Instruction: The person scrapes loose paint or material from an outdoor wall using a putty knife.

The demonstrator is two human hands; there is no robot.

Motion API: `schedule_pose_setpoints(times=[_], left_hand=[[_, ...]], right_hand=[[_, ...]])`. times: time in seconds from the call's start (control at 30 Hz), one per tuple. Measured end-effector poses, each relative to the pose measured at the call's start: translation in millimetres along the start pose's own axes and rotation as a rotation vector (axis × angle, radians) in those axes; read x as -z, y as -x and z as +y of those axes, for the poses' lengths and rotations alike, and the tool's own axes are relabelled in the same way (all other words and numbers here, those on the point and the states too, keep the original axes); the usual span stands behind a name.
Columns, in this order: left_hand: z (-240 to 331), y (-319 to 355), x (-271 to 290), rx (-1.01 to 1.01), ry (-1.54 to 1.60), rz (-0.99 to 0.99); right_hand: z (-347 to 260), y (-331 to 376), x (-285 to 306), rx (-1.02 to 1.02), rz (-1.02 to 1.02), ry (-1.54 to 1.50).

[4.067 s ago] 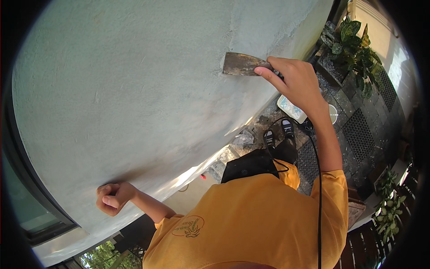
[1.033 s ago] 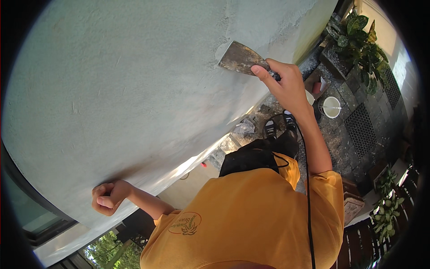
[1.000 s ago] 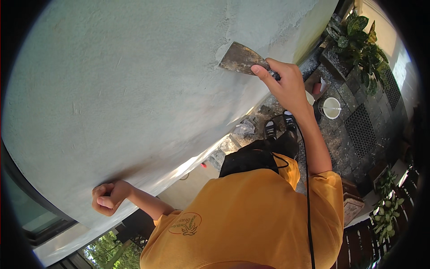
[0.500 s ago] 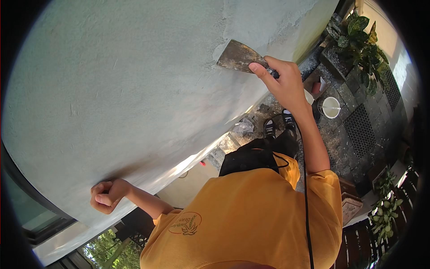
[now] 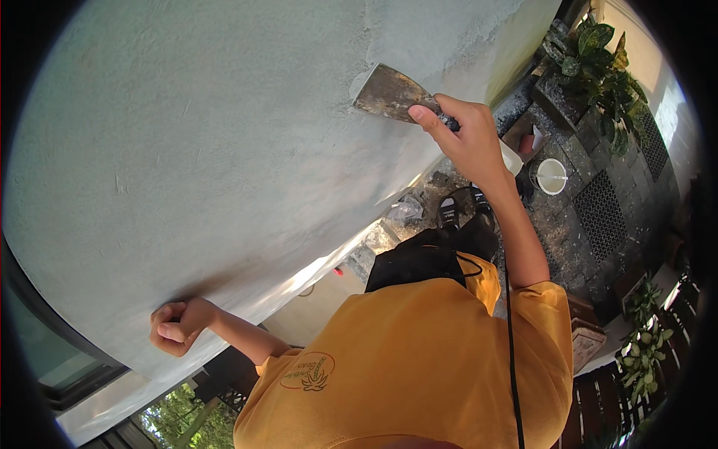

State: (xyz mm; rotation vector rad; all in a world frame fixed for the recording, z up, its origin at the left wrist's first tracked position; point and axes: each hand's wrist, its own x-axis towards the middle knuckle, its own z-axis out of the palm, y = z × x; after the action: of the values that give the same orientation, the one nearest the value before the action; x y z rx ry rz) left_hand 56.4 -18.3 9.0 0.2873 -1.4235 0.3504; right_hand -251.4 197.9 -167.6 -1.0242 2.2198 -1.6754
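Note:
A broad putty knife (image 5: 393,93) with a worn, stained metal blade lies against the pale grey wall (image 5: 209,150). My right hand (image 5: 473,138) grips it by its dark handle, thumb along the near side. The blade's wide edge points left, beside a rough, uneven seam in the wall's coating. Lower left, my left hand (image 5: 182,326) is curled into a fist close to the wall, casting a shadow on it. Nothing shows between its fingers; whether the knuckles touch the wall I cannot tell.
Below on the paved floor stand a white bucket (image 5: 552,176) with a stick across it and another pale container (image 5: 511,158). A leafy plant (image 5: 598,60) grows at upper right. A dark-framed window (image 5: 56,337) borders the wall at left. A black cable (image 5: 510,337) hangs down my body.
My right hand and the putty knife have shifted slightly left along the wall. My left hand has hardly moved.

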Motion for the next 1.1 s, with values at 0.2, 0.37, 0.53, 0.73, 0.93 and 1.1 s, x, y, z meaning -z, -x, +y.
schedule_pose_setpoints(times=[0.2,0.37,0.53,0.73,0.93,1.1], left_hand=[[2.1,-0.1,-0.8,-0.030,-0.032,-0.003],[-1.6,0.2,-0.1,-0.028,-0.018,-0.020],[-1.1,0.3,-0.2,-0.036,0.010,-0.020],[-1.0,0.5,1.1,0.014,-0.001,0.008],[-0.8,-0.9,-0.2,-0.049,-0.009,-0.020],[-0.9,1.3,1.2,-0.013,-0.020,-0.021]], right_hand=[[-1.9,0.4,0.3,-0.013,-0.007,0.000],[-7.5,-2.9,-1.2,-0.001,0.007,-0.076],[1.1,-2.3,-1.2,-0.007,0.001,-0.034],[-1.7,-0.2,-4.1,0.014,0.030,-0.047],[3.6,5.4,-3.0,-0.020,0.021,0.048],[-7.5,-3.3,0.1,0.018,0.008,0.038]])
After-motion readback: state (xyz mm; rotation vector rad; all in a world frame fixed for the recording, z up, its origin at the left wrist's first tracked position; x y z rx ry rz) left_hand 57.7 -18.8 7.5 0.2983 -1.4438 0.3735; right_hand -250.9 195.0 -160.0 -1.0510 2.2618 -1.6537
